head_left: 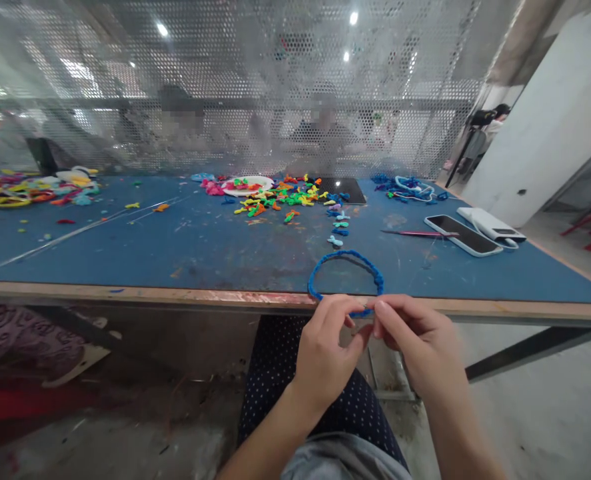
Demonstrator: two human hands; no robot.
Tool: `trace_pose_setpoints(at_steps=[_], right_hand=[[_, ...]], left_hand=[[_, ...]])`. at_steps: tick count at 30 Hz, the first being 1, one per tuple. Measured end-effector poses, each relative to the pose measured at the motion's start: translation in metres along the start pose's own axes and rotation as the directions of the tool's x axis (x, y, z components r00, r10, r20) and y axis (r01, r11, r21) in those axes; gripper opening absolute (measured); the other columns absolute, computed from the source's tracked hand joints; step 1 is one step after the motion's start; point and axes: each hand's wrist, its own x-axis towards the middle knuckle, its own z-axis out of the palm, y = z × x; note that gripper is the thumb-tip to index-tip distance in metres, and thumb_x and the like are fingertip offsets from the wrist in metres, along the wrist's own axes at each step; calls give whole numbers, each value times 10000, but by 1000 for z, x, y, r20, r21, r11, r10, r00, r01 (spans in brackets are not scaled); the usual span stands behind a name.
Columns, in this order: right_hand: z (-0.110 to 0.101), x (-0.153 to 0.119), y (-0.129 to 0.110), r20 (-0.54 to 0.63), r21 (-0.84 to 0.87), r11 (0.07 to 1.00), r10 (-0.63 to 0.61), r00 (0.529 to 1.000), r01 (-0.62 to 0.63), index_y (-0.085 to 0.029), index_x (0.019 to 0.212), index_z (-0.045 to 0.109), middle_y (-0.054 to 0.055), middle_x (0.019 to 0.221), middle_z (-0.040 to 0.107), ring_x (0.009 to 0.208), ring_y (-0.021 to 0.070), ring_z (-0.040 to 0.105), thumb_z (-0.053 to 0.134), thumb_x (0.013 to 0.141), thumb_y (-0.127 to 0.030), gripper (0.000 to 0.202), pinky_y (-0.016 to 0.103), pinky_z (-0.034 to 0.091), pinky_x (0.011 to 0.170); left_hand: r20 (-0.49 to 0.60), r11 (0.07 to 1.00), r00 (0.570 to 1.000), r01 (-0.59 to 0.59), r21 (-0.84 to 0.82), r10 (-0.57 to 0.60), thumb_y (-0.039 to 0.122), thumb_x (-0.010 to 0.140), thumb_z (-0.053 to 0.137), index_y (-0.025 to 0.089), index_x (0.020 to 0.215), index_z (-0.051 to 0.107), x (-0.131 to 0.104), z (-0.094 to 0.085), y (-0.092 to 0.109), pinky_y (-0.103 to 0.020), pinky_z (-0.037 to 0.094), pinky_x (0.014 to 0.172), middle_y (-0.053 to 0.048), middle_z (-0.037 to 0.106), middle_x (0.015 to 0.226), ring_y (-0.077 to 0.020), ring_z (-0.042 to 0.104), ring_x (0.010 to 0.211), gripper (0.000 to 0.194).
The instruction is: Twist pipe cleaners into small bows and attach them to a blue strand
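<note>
- Left hand (325,347) and right hand (415,343), both pinched shut on blue braided loop (346,273) at table edge (175,292).
- Risk, by judgement: slipping pinch, loop springing open or dropping to lap.

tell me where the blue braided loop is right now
In the head view the blue braided loop sits centre-right at the near edge of the blue table, its lower ends pinched between the left hand and right hand.

A blue table (125,253) bears bright small pieces (280,197), a white plate (248,186) — a phone (469,235), a power bank (490,225).
</note>
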Motion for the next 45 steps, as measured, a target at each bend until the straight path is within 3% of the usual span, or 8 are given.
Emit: trace_pose_setpoints(at_steps=[3,6,12,19,24,28,38,45], right_hand=[[-1,0,4,-16,54,998,32,999,-32,-187,776,716,-8,545,570,502,115,511,671,782,-373,191,213,383,449],[-3,3,9,-28,107,994,38,999,-35,-177,762,723,-6,522,560,477,108,503,697,757,-391,215,203,371,428],[-7,3,10,-57,64,997,44,997,-41,-182,775,725,-5,548,563,511,111,505,695,759,-383,204,204,361,440],[-8,-3,7,-73,-46,997,-60,996,57,-203,795,734,-6,585,594,541,113,523,664,791,-325,141,213,387,473],[-17,-2,12,48,-147,967,-203,978,208,-249,832,731,1,719,687,622,122,601,624,839,-268,109,205,463,543],[-24,1,12,198,-192,917,-311,930,348,-282,851,725,-6,845,723,801,148,646,603,857,-198,148,223,495,669],[-22,12,28,361,-411,675,-497,789,613,-187,921,705,54,881,673,782,135,620,574,878,-129,150,234,495,675],[-12,8,41,283,-378,646,-601,747,663,-141,1101,675,60,867,641,764,110,598,577,866,-66,265,197,483,666]], left_hand=[[-110,975,985,-111,193,134,185,820,623,193,975,580,1,8,-5,-293,530,729,-69,665,953,-182,629,861,161],[-118,967,979,-140,214,168,172,827,608,191,989,572,3,8,-5,-302,528,763,-65,683,936,-192,637,906,167],[-39,988,994,-93,125,98,152,855,578,194,910,586,4,-3,-2,-246,505,696,-41,679,894,-145,629,797,70],[34,995,994,101,-14,-100,171,858,561,189,763,603,5,-7,3,-223,447,598,-15,662,773,-114,558,637,105],[219,880,905,411,-236,-364,240,854,568,175,816,609,12,-9,7,-194,397,519,10,630,717,-96,530,597,86],[350,730,816,572,-375,-460,268,838,585,152,804,587,20,-13,7,-175,396,510,19,597,668,-75,494,552,121],[435,607,759,649,-458,-484,275,819,602,130,819,610,25,-17,2,-149,369,440,5,615,660,-54,485,497,145],[476,454,719,691,-563,-506,275,787,649,133,868,561,19,-17,0,-176,454,488,-4,650,666,-72,548,505,185]])
